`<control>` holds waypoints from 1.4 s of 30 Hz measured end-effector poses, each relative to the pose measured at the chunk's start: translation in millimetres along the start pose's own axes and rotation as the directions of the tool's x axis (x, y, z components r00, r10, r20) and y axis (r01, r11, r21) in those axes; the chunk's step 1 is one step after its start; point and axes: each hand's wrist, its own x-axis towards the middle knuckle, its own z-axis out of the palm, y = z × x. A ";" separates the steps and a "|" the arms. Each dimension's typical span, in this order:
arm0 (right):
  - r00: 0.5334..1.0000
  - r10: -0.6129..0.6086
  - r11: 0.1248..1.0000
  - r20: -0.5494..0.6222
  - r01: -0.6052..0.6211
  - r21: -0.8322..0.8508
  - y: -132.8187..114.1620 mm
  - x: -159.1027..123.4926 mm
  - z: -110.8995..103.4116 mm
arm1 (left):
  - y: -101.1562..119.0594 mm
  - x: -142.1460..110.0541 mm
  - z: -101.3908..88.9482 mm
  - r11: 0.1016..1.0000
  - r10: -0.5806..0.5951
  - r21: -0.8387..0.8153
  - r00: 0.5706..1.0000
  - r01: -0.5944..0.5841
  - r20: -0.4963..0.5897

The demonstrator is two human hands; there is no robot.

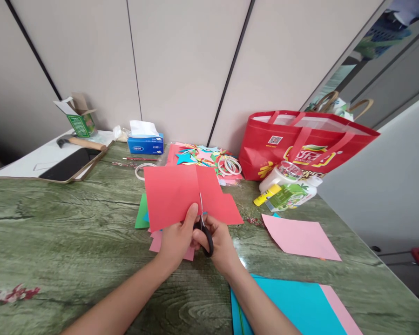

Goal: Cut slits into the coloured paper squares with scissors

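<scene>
My left hand (177, 238) grips a sheet of red paper (172, 193) by its lower edge, thumb on top. Black-handled scissors (208, 241) are in my right hand (220, 242), fingers through the loops. Their blades lie along a cut that runs up into the red paper, with a narrower portion to the right of it. Below the sheet, pink paper pieces (156, 242) and a green piece (141, 211) stick out on the table. The far side of my left fingers is hidden by the paper.
Blue and pink sheets (286, 304) lie at the front right, and a pink sheet (302, 237) behind them. A glue stick (267, 195) leans near a red bag (300, 144). Farther back are paper stars (202, 156), tape rolls (229, 166), a tissue box (145, 144), a phone (70, 164) and a hammer (82, 142).
</scene>
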 end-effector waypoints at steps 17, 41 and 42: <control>0.999 -0.039 0.999 -0.003 0.039 -0.006 -0.2 1.1 -5.4 | -11.7 -0.2 6.9 0.941 -0.027 -0.336 0.999 0.035 0.026; 0.999 -0.006 0.999 -0.034 0.004 -0.053 -0.1 1.0 -2.9 | -11.7 0.3 8.7 0.933 -0.132 -0.339 0.991 0.118 -0.018; 0.999 -0.009 0.999 -0.036 0.007 -0.052 -0.2 0.9 -2.8 | -11.9 0.3 8.8 0.931 -0.132 -0.343 0.991 0.121 -0.011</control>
